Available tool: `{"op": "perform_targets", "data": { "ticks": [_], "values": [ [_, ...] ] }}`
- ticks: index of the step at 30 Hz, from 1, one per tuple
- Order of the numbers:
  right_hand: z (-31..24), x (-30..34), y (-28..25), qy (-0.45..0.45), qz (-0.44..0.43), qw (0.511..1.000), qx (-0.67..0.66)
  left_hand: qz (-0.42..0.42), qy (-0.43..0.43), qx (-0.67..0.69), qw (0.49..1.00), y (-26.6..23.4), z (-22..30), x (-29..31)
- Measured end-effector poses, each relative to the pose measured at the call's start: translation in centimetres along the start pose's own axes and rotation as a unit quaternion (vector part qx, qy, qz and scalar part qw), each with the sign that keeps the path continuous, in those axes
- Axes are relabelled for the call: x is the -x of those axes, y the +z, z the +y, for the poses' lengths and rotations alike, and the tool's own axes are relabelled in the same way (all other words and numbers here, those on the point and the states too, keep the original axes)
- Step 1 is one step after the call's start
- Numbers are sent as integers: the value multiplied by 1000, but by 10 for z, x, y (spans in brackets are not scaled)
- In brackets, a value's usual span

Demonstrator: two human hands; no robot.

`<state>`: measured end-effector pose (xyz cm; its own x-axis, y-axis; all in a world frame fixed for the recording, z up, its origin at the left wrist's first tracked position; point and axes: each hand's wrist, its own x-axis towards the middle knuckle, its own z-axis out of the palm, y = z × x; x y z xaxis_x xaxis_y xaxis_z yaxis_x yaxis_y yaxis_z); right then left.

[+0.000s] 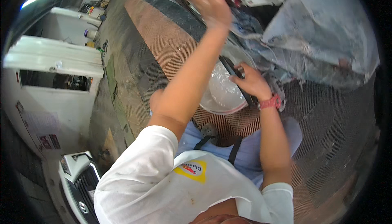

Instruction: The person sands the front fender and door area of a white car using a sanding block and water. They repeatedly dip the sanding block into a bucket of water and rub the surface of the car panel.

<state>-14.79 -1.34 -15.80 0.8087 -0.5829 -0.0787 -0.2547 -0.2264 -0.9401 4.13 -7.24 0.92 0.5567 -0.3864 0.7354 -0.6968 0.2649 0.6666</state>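
The right hand's [257,84] fingers grasp a black bar [228,65], which lies between thumb and fingertips, above the bucket [222,111]. Farther up, the left hand [210,5], fingers extended and holding nothing visible, is near the sheet [326,32].

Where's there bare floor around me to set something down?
Ridged floor right of your right forearm, short of the grey sheeting, looks bare. The tan strip left of your left forearm also looks free. It's crowded at the bucket, where your right hand holds a black bar.
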Motion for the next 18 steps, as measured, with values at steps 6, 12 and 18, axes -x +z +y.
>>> {"op": "perform_targets", "data": {
  "ticks": [6, 12, 18],
  "values": [
    [2, -10, 4, 15, -12, 1000, 11, -24, 88, -83, 992, 3, 3, 38],
    [10, -15, 12, -20, -6, 1000, -1, -60, 128, -115, 983, -3, -3, 77],
    [-10, -8, 2, 47, -39, 998, -8, -37, 135, -157, 978, -33, -38, 5]
  ]
}}
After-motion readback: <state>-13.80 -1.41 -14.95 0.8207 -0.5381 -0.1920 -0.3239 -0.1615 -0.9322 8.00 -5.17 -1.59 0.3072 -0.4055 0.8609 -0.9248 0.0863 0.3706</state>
